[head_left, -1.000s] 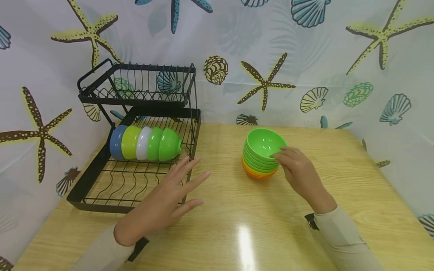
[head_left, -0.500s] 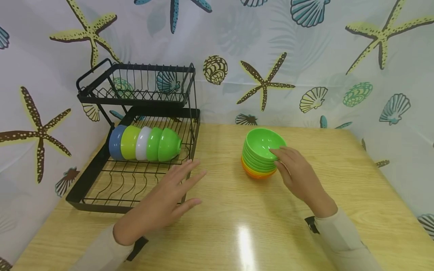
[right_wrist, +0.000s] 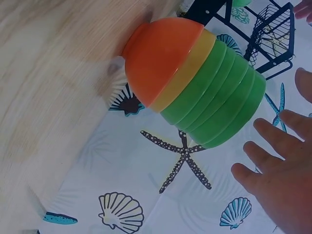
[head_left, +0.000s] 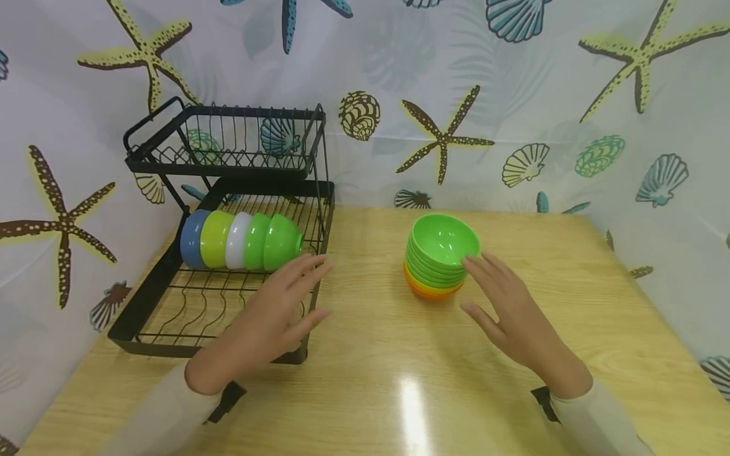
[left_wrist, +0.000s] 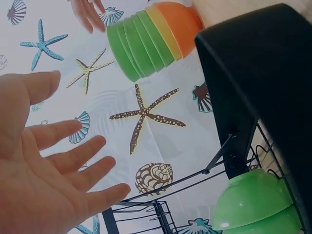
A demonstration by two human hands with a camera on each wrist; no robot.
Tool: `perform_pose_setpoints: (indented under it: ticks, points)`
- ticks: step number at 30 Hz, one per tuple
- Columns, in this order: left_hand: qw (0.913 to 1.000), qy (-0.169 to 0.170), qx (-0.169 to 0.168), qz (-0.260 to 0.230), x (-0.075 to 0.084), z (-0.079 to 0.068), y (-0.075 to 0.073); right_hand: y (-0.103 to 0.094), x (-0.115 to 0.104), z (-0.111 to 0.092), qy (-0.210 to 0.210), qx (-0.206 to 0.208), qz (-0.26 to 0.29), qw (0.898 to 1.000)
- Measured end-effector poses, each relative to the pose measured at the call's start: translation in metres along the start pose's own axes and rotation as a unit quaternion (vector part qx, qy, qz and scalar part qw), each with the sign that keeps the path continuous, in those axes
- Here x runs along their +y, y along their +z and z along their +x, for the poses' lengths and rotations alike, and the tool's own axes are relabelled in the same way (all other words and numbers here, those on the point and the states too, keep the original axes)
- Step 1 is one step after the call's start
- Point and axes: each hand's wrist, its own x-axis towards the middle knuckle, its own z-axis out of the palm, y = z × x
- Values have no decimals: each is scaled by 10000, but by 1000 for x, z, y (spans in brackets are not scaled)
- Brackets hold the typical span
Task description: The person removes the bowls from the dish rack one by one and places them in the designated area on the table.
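Observation:
A stack of nested bowls (head_left: 435, 269) stands on the table, several green ones above a yellow and an orange one at the bottom. My right hand (head_left: 516, 310) hovers at the stack's right side with its fingers extended and holds nothing. In the right wrist view, its fingertips look apart from the bowls' rims. Beside the black dish rack (head_left: 165, 349), my left hand (head_left: 262, 320) is held up, its fingers spread and palm bare. On the rack's lower tier, a blue bowl (head_left: 192, 239), a yellow-green bowl (head_left: 214, 240), a white bowl (head_left: 236, 244) and two green bowls (head_left: 279, 244) stand on edge in a row.
The rack's upper tier (head_left: 222, 168) overhangs the back of its lower one. A wooden table (head_left: 365, 367) spans the front. Behind and at both sides hangs a white cloth (head_left: 393, 63) printed with starfish and shells.
My right hand has drawn back from the top green bowl's rim, and its thumb and fingers have spread apart. My left hand has shifted slightly left. The bowls stay in place.

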Motion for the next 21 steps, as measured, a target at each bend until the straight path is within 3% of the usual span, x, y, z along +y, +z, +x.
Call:
perform_pose_setpoints:
  ticks: [9, 13, 21]
  points:
    - [9994, -17, 345, -56, -6, 10, -8, -3, -15, -9, -112, -251, -38, 9996]
    - [9988, -251, 401, -118, -11, 17, -9, -4, -19, -11, -124, -339, -73, 9993]
    - [9958, -871, 89, -280, -36, 29, -10, -6, -27, -15, -14, -661, -177, 9977]
